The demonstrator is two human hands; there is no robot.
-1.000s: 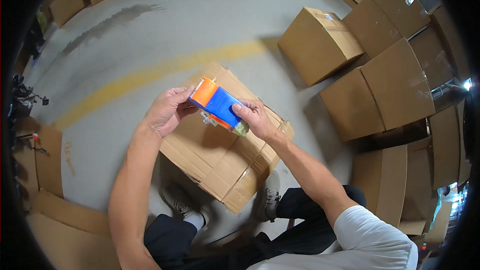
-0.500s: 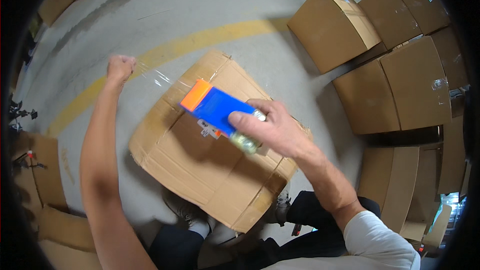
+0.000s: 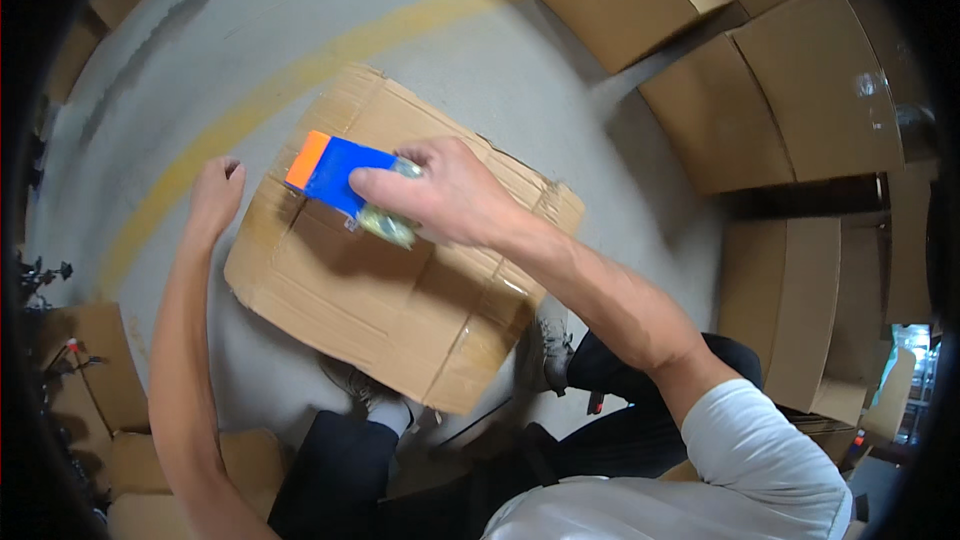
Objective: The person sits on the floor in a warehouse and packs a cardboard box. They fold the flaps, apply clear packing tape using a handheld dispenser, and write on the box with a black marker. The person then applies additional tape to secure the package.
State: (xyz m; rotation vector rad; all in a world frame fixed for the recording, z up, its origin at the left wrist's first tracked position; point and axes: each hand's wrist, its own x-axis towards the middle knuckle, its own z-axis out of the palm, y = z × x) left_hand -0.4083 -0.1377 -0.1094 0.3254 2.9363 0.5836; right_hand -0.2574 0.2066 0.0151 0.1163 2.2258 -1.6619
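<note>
Blue tape dispenser (image 3: 338, 172) clasped in right hand (image 3: 445, 195); left hand (image 3: 215, 200) fisted, contents unclear. I'd keep it square to the carton (image 3: 395, 325).

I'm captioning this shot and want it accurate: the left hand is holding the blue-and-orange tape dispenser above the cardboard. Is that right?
Not quite: the hand is wrong. In the head view, it is the right hand that is holding the blue-and-orange tape dispenser above the cardboard. The rest of your statement stands.
</note>
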